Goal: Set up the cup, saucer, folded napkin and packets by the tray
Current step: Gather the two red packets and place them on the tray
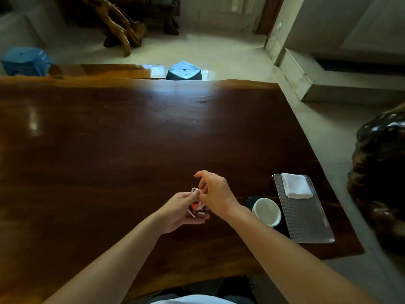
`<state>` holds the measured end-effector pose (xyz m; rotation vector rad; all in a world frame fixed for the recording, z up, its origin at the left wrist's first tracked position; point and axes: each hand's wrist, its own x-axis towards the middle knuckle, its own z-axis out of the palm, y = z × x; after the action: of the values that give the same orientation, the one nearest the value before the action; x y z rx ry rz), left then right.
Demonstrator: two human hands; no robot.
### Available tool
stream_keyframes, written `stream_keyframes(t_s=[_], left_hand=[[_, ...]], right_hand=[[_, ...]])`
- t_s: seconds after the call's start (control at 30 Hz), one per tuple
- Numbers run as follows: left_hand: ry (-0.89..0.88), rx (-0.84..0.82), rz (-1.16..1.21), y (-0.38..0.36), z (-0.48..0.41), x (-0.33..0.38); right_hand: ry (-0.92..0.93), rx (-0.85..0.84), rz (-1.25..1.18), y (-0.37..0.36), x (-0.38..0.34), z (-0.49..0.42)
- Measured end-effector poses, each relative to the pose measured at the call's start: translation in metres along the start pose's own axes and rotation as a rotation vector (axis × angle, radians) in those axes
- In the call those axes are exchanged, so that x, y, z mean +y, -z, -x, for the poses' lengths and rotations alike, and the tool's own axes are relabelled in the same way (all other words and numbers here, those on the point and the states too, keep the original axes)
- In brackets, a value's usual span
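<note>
Above the dark wooden table [131, 139], my left hand [182, 209] cups a small bunch of red, black and white packets [197, 208]. My right hand [213, 191] meets it from the right, its thumb and fingers pinching the top of one packet. A white cup [266, 211] stands on a dark saucer [249, 201] just right of my right wrist. A ribbed silver tray [306, 220] lies beyond the cup near the table's right edge. On the far end of the tray rests a folded white napkin [297, 185].
The table's right edge runs diagonally close to the tray. A dark carved wooden piece [381, 178] stands on the floor to the right. Two blue stools [184, 70] sit past the table's far edge, with a root sculpture [118, 25] behind.
</note>
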<state>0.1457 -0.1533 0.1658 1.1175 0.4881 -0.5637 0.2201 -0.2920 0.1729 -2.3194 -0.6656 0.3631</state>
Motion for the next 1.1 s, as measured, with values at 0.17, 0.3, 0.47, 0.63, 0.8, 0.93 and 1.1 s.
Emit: stream_keyframes(t_s=[0.17,0.3,0.47,0.63,0.8,0.93,1.1], left_hand=[[0.000,-0.092,0.213,-0.004,-0.004,0.003],[-0.014,-0.156,0.218,-0.023,-0.015,0.010],[0.001,-0.122,0.127,-0.056,-0.041,0.004],[-0.071,-0.003,-0.148,-0.096,-0.067,0.002],[-0.151,0.160,-0.244,-0.164,-0.096,-0.003],[-0.225,0.237,-0.154,-0.228,-0.123,-0.015],[-0.301,0.344,-0.169,-0.305,-0.162,-0.031]], right_hand=[[-0.131,0.110,-0.116,0.011,0.014,0.010],[-0.546,-0.006,-0.800,0.024,0.028,0.028],[-0.584,-0.109,-1.210,0.041,0.053,0.050],[-0.582,-0.080,-1.159,0.073,0.088,0.057],[-0.639,-0.008,-1.145,0.113,0.139,0.059],[-0.657,-0.003,-1.308,0.154,0.182,0.069],[-0.686,0.016,-1.452,0.197,0.241,0.087]])
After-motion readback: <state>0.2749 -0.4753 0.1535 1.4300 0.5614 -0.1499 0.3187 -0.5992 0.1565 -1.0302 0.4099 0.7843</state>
